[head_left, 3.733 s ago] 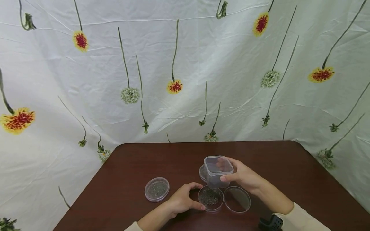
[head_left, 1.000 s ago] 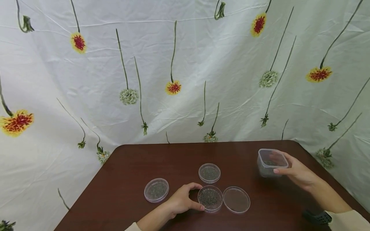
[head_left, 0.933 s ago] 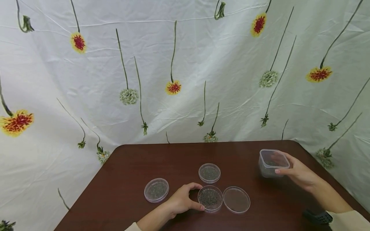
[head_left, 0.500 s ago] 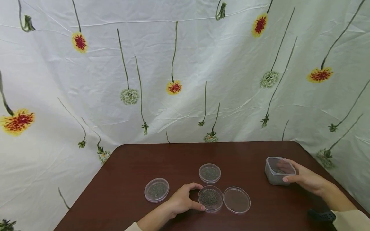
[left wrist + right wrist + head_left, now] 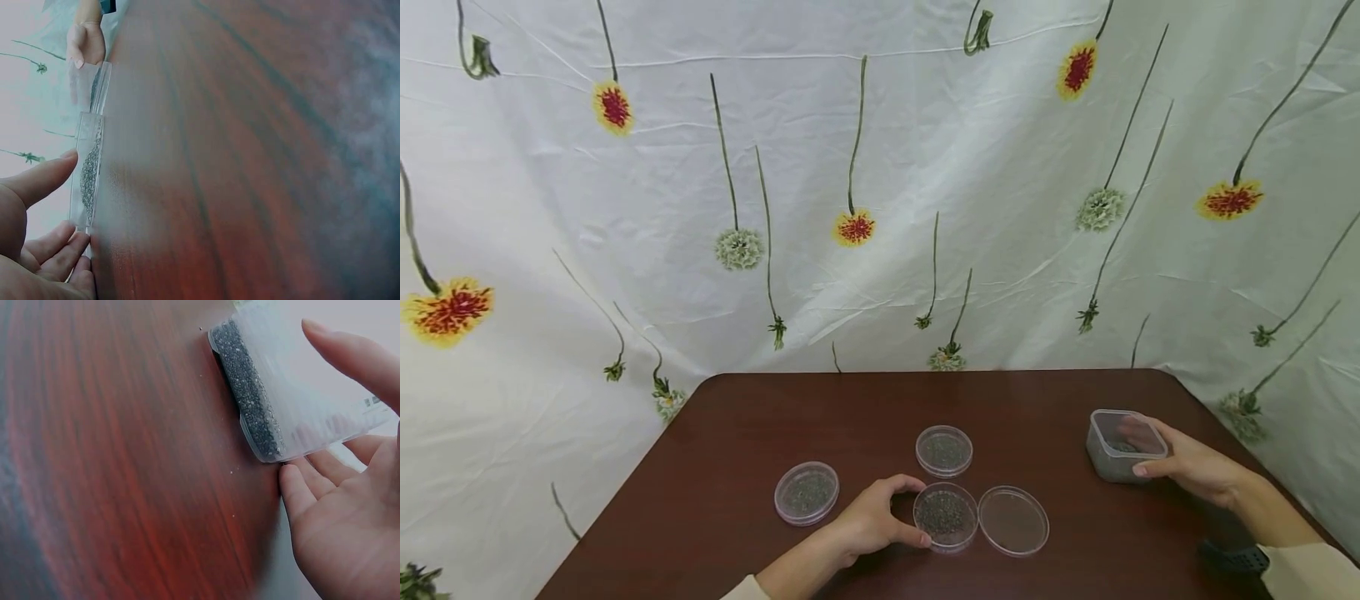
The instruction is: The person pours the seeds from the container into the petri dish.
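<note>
My left hand (image 5: 871, 523) holds the edge of a clear round petri dish (image 5: 946, 515), thumb on the near side and fingers on the far side. Small dark grains cover the dish's bottom, as the left wrist view also shows them heaped inside the petri dish (image 5: 89, 178). At the right of the table, my right hand (image 5: 1202, 468) grips a square translucent plastic tub (image 5: 1111, 468) around its side. A dark grey layer of grains lies in the bottom of the plastic tub (image 5: 247, 387), which stands upright on the tabletop.
Right beside the held dish lies a bare, clear round lid (image 5: 1013, 521). Behind it stands a petri dish (image 5: 943, 450) with grains; another grain-filled dish (image 5: 807, 493) is to the left. The dark brown table (image 5: 850, 417) ends at a flowered cloth (image 5: 880, 292).
My right hand has carried the plastic tub from above the dishes over to the right and lowered it onto the table. My left hand has stayed at the same petri dish.
</note>
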`<state>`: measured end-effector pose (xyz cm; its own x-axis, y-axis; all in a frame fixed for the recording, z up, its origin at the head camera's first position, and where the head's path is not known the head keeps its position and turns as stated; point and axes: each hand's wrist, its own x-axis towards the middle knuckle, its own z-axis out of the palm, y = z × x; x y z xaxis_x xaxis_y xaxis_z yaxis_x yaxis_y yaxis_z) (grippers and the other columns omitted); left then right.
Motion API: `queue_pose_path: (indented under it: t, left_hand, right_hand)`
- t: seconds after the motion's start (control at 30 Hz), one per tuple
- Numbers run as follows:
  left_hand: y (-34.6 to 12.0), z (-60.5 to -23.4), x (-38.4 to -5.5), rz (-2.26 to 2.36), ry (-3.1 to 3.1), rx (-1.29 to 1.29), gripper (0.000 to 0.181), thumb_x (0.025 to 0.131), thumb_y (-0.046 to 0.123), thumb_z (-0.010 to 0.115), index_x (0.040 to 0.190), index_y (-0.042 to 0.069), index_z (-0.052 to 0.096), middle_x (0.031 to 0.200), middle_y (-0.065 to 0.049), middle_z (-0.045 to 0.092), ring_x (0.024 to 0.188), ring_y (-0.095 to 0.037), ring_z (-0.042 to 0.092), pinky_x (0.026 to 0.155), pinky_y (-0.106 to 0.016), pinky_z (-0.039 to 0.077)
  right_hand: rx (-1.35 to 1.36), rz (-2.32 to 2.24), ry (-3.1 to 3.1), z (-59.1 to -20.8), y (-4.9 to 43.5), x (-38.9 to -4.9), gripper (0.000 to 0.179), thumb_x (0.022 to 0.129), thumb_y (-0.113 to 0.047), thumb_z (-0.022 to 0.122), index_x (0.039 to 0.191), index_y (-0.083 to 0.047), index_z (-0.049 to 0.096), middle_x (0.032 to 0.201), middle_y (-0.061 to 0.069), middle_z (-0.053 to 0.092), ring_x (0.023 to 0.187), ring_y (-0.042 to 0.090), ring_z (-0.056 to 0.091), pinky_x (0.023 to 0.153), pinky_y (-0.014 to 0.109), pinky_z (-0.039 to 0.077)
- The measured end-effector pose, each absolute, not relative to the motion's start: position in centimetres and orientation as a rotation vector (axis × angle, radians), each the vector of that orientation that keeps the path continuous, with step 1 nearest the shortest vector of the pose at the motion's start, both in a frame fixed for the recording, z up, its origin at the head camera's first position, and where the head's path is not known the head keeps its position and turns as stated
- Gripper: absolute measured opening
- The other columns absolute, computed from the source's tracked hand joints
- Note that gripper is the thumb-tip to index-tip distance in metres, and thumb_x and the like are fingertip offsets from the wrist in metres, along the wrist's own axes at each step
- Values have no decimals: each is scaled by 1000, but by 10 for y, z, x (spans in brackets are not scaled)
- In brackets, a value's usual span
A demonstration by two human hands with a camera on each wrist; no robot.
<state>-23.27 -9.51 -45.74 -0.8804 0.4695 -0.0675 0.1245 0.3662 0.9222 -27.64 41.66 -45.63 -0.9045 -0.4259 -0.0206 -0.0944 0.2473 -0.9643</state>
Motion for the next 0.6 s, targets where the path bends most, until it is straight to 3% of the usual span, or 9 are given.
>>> queue_pose_path:
  t: [0.1, 0.17, 0.27, 0.3, 0.33, 0.4, 0.47, 0.57, 0.6]
  left_hand:
    - [-95, -458, -233, 1519, 2310, 521, 62, 76, 7, 93, 130, 10, 65, 140, -7, 57, 142, -48, 33, 112, -73, 19]
    - [-95, -458, -232, 1517, 2309, 517, 61, 76, 7, 93, 130, 10, 65, 140, -7, 57, 143, -48, 33, 112, -72, 19]
    - [-95, -457, -232, 1515, 2311, 518, 61, 76, 7, 93, 130, 11, 65, 140, -6, 57, 143, -48, 33, 112, -72, 19]
    - [-94, -457, -232, 1515, 2312, 520, 61, 76, 7, 93, 130, 10, 65, 139, -6, 57, 142, -47, 34, 113, -72, 19]
    - [-94, -457, -232, 1515, 2312, 522, 61, 76, 7, 93, 130, 10, 65, 139, -6, 57, 142, -47, 34, 113, -72, 19]
    - [-94, -456, -232, 1516, 2314, 526, 61, 76, 7, 93, 130, 10, 65, 138, -6, 58, 142, -46, 35, 113, -71, 20]
    - [-94, -456, -233, 1516, 2313, 528, 61, 76, 7, 93, 130, 9, 65, 137, -6, 58, 141, -46, 35, 113, -71, 20]
    - [-95, -456, -233, 1514, 2315, 530, 61, 76, 7, 93, 130, 9, 65, 137, -6, 58, 141, -46, 36, 113, -71, 20]
    - [-95, -455, -233, 1512, 2316, 531, 61, 76, 7, 93, 130, 9, 65, 137, -6, 58, 141, -46, 36, 113, -71, 20]
  right_hand:
    - [-490, -1740, 2218, -458, 420, -275, 90, 101, 1, 61, 163, -1, -4, 161, 26, 21, 121, -17, 42, 91, 24, 47]
    - [-487, -1751, 2217, -459, 421, -273, 91, 102, 0, 61, 166, -11, -3, 159, 11, 27, 122, -18, 41, 92, 26, 46]
    - [-483, -1749, 2243, -457, 423, -271, 91, 102, 0, 60, 167, -26, 1, 161, 3, 22, 125, -19, 35, 99, 35, 41]
    - [-489, -1757, 2242, -455, 422, -270, 91, 102, 0, 60, 167, -28, 3, 165, 7, 14, 135, -13, 30, 105, 43, 38]
    - [-476, -1745, 2266, -453, 422, -270, 91, 102, 0, 60, 167, -30, 5, 168, 11, 6, 141, -8, 25, 106, 44, 37]
    - [-471, -1748, 2298, -447, 420, -269, 92, 100, 0, 62, 167, -29, 7, 168, 21, -11, 154, 13, 7, 110, 60, 27]
    - [-454, -1741, 2337, -442, 416, -268, 94, 97, 1, 65, 168, -24, 8, 166, 27, -17, 154, 38, -11, 112, 70, 16]
    - [-496, -1722, 2426, -437, 414, -267, 92, 97, 2, 67, 167, -16, 10, 168, 13, 14, 156, 32, -5, 116, 53, 25]
    - [-508, -1702, 2459, -434, 413, -266, 92, 97, 1, 67, 167, -13, 10, 167, 13, 18, 156, 33, -1, 114, 41, 32]
